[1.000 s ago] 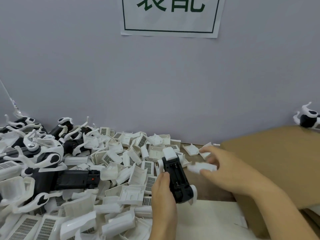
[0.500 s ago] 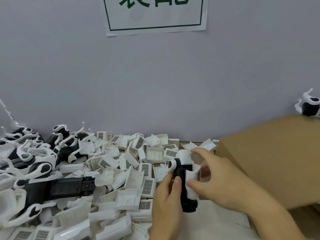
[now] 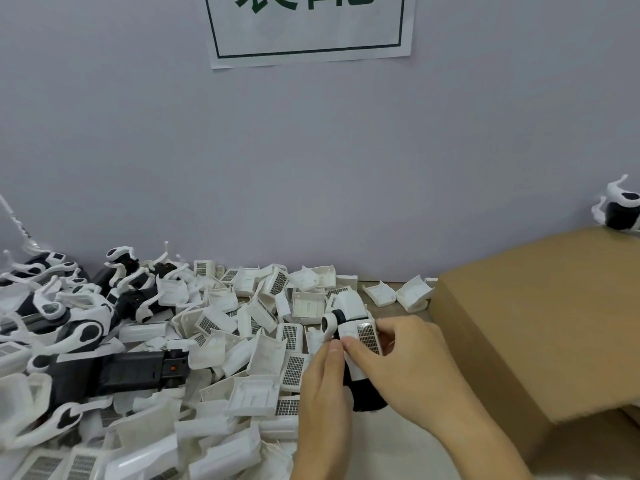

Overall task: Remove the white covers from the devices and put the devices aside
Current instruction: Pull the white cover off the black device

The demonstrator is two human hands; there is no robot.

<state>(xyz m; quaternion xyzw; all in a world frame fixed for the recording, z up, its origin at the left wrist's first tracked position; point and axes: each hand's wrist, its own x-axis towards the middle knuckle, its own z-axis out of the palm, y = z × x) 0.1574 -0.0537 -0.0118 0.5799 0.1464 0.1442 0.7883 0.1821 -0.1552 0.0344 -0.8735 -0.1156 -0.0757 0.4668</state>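
A black device (image 3: 364, 393) with white end pieces stands tilted over the table, low and right of centre. My left hand (image 3: 322, 403) grips its black body from the left, thumb up along the side. A white cover (image 3: 362, 336) with a grey grid patch lies against the device's upper part. My right hand (image 3: 412, 372) pinches that cover from the right, its fingers curled round the cover's far edge. The device's lower end is hidden behind my hands.
Loose white covers (image 3: 256, 341) are heaped across the table's middle and front left. Black-and-white devices (image 3: 69, 327) pile up at the far left, one black body (image 3: 131, 370) lying flat. A cardboard box (image 3: 540, 323) fills the right, another device (image 3: 620, 209) behind it.
My right hand carried a loose white cover leftwards onto the device and now pinches it there. My left hand turned the device more upright.
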